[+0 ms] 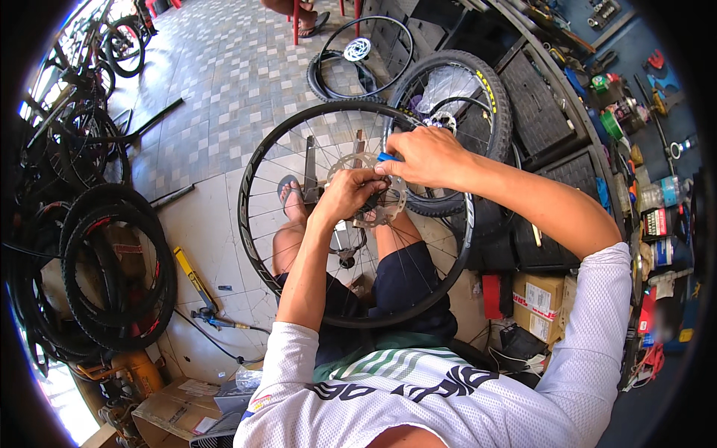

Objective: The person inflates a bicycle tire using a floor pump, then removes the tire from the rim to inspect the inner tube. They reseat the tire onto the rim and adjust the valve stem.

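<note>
A bicycle wheel without a tyre, its black rim (246, 224) facing up, lies across in front of me above my lap. At its hub sits a silver brake disc (402, 198). My left hand (347, 196) is closed in a pinch over the disc near the hub; what its fingers hold is hidden. My right hand (427, 155) grips a small blue piece (386, 157), maybe a tool's handle, just above the disc. The two hands' fingertips nearly meet. Beneath the wheel, upright metal arms (310, 158) of a stand show between the spokes.
A wheel with a knobbly tyre (489, 97) leans at the right by black drawers (534, 104). Tyres (75, 299) hang at left. A yellow-and-black floor pump (196, 278) lies on the tiles. A cardboard box (539, 302) stands at right, below a crowded tool bench (650, 187).
</note>
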`<state>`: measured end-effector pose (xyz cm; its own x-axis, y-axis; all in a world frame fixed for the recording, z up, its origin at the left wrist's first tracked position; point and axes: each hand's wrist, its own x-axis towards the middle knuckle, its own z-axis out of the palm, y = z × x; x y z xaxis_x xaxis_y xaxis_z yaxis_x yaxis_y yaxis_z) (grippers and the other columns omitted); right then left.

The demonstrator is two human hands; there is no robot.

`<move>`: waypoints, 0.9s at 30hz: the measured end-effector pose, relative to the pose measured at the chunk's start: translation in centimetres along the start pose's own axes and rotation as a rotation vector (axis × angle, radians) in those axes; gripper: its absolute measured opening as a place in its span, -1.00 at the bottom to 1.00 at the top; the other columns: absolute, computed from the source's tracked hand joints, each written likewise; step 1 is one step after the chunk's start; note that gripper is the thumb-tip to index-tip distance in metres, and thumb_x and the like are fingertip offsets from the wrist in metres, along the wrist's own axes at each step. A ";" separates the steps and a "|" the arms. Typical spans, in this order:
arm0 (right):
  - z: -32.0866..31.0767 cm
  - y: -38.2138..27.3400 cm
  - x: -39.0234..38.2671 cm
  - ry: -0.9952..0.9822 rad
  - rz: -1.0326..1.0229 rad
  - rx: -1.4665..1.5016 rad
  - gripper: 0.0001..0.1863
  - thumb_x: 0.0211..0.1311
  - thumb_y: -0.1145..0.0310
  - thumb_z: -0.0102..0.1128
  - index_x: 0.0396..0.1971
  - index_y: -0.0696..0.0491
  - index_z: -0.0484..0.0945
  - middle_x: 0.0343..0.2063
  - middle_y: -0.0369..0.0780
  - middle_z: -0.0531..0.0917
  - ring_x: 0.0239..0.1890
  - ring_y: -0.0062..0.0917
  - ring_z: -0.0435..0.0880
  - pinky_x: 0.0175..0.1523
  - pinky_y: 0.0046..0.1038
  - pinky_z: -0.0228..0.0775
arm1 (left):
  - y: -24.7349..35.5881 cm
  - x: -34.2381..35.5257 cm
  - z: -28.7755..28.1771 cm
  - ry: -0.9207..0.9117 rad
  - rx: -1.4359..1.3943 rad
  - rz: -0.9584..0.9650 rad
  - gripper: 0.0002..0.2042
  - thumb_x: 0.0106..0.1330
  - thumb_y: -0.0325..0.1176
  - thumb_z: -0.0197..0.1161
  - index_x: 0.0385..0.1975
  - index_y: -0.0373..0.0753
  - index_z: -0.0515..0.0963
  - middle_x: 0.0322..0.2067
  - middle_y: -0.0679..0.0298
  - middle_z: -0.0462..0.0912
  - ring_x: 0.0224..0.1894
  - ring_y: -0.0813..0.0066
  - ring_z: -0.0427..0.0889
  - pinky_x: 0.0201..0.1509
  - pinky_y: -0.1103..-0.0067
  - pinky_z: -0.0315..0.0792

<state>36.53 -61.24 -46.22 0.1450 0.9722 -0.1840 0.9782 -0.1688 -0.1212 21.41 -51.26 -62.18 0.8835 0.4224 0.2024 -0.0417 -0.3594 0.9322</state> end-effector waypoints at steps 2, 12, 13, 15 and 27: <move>-0.2 0.0 -0.2 -0.045 -0.005 -0.070 -0.55 0.30 -0.04 0.25 -0.25 0.11 0.70 -0.39 0.04 0.76 -0.22 0.00 0.76 -0.03 -0.02 0.55 | 0.0 0.1 0.1 -0.005 -0.015 0.017 -0.82 0.35 -0.39 0.37 -0.14 -0.31 0.74 -0.29 0.03 0.79 -0.22 0.18 0.81 -0.13 0.38 0.61; -1.9 2.2 1.1 0.273 -0.469 -0.322 -0.83 0.27 0.23 0.32 -0.25 -0.02 0.67 -0.32 -0.21 0.72 -0.11 -0.27 0.72 -0.05 -0.23 0.58 | -0.3 2.4 0.8 0.191 -0.088 0.022 -0.82 0.32 -0.45 0.39 -0.13 -0.33 0.73 -0.33 0.08 0.79 -0.31 0.35 0.77 -0.16 0.48 0.60; -1.7 2.4 1.4 0.260 -0.453 -0.341 -0.86 0.26 0.26 0.31 -0.25 -0.03 0.68 -0.33 -0.23 0.71 -0.11 -0.30 0.70 -0.04 -0.27 0.56 | -0.6 2.5 0.9 0.205 -0.087 0.027 -0.82 0.32 -0.45 0.39 -0.13 -0.33 0.73 -0.32 0.09 0.79 -0.30 0.36 0.78 -0.15 0.48 0.60; -1.5 2.7 2.0 0.255 -0.446 -0.335 -0.86 0.26 0.27 0.30 -0.25 -0.03 0.68 -0.33 -0.23 0.72 -0.11 -0.29 0.71 -0.04 -0.26 0.57 | -1.1 2.9 0.8 0.216 -0.074 0.048 -0.82 0.32 -0.43 0.39 -0.13 -0.32 0.73 -0.32 0.09 0.80 -0.29 0.35 0.78 -0.15 0.47 0.60; 0.3 3.7 2.5 0.292 -0.447 -0.303 -0.88 0.24 0.36 0.22 -0.24 -0.05 0.66 -0.34 -0.24 0.71 -0.13 -0.31 0.72 -0.02 -0.24 0.56 | -1.1 2.8 0.6 0.208 -0.005 0.006 -0.81 0.34 -0.36 0.38 -0.14 -0.29 0.74 -0.31 0.05 0.79 -0.27 0.26 0.80 -0.14 0.44 0.60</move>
<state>40.47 -59.50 -47.46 -0.2961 0.9499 0.1003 0.9464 0.2775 0.1653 24.22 -50.22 -62.82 0.7676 0.5834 0.2654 -0.0496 -0.3588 0.9321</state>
